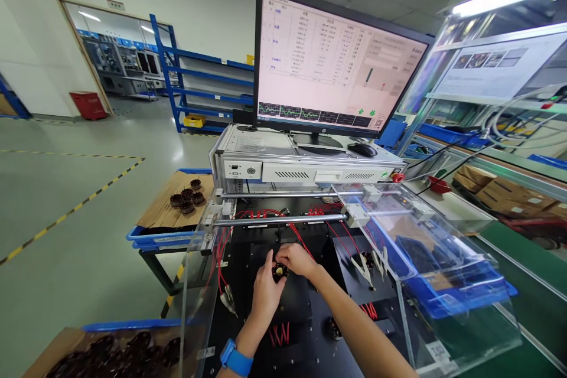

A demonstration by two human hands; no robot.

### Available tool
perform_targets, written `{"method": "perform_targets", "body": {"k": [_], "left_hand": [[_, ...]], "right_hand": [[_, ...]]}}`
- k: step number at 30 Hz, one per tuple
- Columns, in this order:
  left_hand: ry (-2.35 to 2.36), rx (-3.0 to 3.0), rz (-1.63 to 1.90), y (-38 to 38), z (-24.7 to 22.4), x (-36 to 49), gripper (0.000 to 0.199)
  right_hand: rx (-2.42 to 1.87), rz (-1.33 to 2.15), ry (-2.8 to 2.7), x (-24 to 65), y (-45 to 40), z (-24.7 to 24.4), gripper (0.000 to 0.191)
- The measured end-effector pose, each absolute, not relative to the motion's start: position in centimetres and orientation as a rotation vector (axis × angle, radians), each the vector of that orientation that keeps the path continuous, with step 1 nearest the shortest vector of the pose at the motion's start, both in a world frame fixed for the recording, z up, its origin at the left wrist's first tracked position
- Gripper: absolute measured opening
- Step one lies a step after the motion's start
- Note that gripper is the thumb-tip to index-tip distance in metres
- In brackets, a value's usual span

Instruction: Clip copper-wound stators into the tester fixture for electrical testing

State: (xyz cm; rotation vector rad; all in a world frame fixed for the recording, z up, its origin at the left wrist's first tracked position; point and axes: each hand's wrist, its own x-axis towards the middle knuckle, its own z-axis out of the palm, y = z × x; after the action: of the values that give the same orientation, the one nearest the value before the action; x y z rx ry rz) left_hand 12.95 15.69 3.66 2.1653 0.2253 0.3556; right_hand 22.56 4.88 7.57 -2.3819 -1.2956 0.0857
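Observation:
A small round motor stator (280, 272) with dark windings and a pale centre is between my two hands over the black test plate. My left hand (266, 284) is closed around its left and near side, with a blue band on the wrist. At its far edge, the bent fingers of my right hand (296, 260) press together on the stator; any lead between them is hidden. Another stator (367, 260) sits to the right beside white clips (364, 273) on red wires. A further stator (335, 328) lies partly behind my right forearm.
White clips (227, 300) hang at the left. A clear cover (447, 307) slants over the right side. Metal rods (283, 221) cross behind my hands. A monitor (328, 65) stands beyond. Stators lie on cardboard (155, 207) and in a lower left bin (133, 324).

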Motion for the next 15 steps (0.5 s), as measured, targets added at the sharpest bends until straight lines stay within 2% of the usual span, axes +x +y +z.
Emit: {"method": "perform_targets", "body": {"k": [7, 15], "left_hand": [[0.227, 2.15, 0.366, 15.8, 3.8, 12.8, 0.066], [0.22, 2.132, 0.312, 15.9, 3.7, 13.2, 0.065]], "right_hand": [[-2.458, 0.206, -1.402, 22.5, 4.5, 9.3, 0.017], [-2.675, 0.135, -1.279, 21.7, 5.9, 9.9, 0.015]]}}
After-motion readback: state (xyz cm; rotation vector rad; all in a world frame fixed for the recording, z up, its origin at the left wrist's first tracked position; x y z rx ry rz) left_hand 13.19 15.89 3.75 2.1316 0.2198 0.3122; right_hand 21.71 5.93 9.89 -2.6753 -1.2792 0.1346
